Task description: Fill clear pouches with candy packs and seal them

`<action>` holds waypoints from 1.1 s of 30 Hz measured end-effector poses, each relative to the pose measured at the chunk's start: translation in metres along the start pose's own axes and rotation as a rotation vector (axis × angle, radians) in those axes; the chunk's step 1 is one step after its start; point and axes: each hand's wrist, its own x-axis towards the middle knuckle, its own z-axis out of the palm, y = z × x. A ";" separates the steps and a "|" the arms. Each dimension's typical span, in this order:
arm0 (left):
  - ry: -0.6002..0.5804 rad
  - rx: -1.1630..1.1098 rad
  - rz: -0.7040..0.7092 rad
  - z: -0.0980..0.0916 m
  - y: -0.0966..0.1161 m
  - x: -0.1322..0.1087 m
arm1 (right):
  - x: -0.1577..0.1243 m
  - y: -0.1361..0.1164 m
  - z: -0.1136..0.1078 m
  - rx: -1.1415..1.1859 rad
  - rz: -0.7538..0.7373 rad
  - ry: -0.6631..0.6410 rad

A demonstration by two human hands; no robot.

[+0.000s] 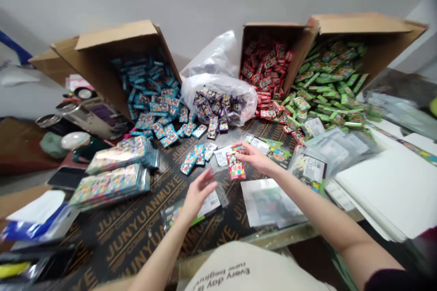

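Note:
My right hand [252, 157] is closed on a small red packet [236, 167], holding it just above the black printed tabletop [136, 227]. My left hand [200, 193] hovers over a clear plastic bag [218, 200]; its fingers are curled and blurred, touching the bag's edge. A few blue packets [195, 157] lie loose in front of both hands. Past them sits a clear bag of purple packets [218, 104].
A tipped cardboard box spills blue packets [150, 95] at left; two more spill red packets [269, 72] and green packets [324, 82] at right. Filled clear bags are stacked [112, 173] at left. Flat clear bags [269, 200] and white sheets [385, 191] lie at right.

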 end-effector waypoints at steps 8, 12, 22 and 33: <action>-0.046 -0.235 -0.233 0.019 0.003 0.003 | -0.051 -0.019 0.048 -0.439 -0.356 -0.098; -0.049 -0.080 -0.147 0.002 -0.007 -0.009 | -0.057 -0.012 0.051 -0.573 -0.461 -0.107; -0.056 1.012 0.323 -0.036 -0.040 -0.035 | -0.056 0.043 0.065 -0.744 -0.391 -0.067; 0.051 0.872 0.415 -0.032 -0.042 -0.016 | -0.060 0.038 0.075 -0.573 -0.346 0.041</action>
